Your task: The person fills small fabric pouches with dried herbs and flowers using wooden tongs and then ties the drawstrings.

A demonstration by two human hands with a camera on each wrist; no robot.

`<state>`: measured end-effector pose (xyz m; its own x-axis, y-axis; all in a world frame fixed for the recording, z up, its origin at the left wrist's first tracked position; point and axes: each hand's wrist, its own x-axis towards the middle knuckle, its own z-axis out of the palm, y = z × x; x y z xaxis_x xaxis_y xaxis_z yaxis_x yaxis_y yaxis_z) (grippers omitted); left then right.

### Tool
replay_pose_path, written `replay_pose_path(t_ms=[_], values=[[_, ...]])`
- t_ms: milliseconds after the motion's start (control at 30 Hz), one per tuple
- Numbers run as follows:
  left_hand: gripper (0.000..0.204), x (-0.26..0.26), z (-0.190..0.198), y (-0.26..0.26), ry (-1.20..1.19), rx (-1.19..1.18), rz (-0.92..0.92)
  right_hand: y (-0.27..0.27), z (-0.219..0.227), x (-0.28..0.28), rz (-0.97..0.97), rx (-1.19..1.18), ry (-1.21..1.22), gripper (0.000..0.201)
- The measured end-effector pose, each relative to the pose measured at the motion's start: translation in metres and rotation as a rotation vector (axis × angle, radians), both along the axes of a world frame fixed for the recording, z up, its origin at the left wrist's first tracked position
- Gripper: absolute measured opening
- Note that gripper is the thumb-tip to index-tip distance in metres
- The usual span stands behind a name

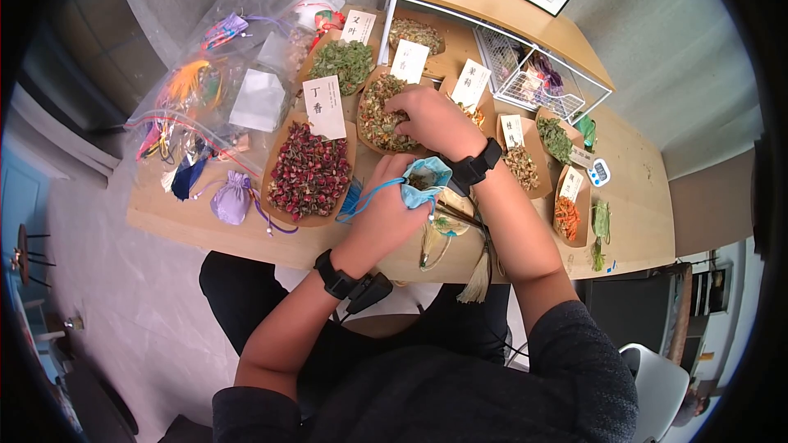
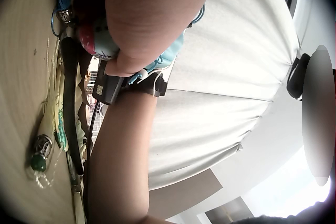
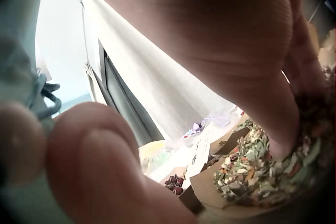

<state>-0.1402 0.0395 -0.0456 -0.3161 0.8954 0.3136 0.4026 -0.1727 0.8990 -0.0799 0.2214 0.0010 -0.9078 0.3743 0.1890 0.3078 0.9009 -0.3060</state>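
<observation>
My left hand (image 1: 384, 221) grips a light blue drawstring pouch (image 1: 428, 172) with its mouth open upward, some dark filling showing inside. Blue cords hang from the pouch over the fingers. My right hand (image 1: 435, 119) reaches over the pouch into a paper tray (image 1: 363, 133) of dried herb mix (image 1: 377, 107). In the right wrist view, its thumb (image 3: 283, 142) presses into the herbs (image 3: 252, 171), apart from the other fingers. Those fingertips are buried, so I cannot tell whether they pinch any. Left of that tray lie dried rosebuds (image 1: 308, 172) in another one.
More labelled trays hold green leaves (image 1: 343, 66), orange petals (image 1: 566, 217) and other herbs. Clear bags (image 1: 222, 90) cover the table's left side, near a purple pouch (image 1: 231, 198). Behind stands a shelf (image 1: 525, 12) with a wire basket (image 1: 558, 98). Tassels (image 1: 476, 279) hang at the front edge.
</observation>
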Motion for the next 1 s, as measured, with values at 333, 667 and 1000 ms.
replay_pose_path(t_ms=[333,667,1000], values=[[0.045,0.0,-0.003,0.001,0.002,-0.006,0.014,0.003,0.0,-0.005,0.006,-0.017,0.059,0.017],[0.043,0.002,-0.008,0.003,-0.001,-0.038,0.144,0.005,0.007,-0.001,0.007,-0.032,0.132,0.013],[0.044,0.0,-0.01,0.005,-0.003,-0.005,0.203,-0.03,0.073,0.017,0.026,-0.096,0.146,0.014]])
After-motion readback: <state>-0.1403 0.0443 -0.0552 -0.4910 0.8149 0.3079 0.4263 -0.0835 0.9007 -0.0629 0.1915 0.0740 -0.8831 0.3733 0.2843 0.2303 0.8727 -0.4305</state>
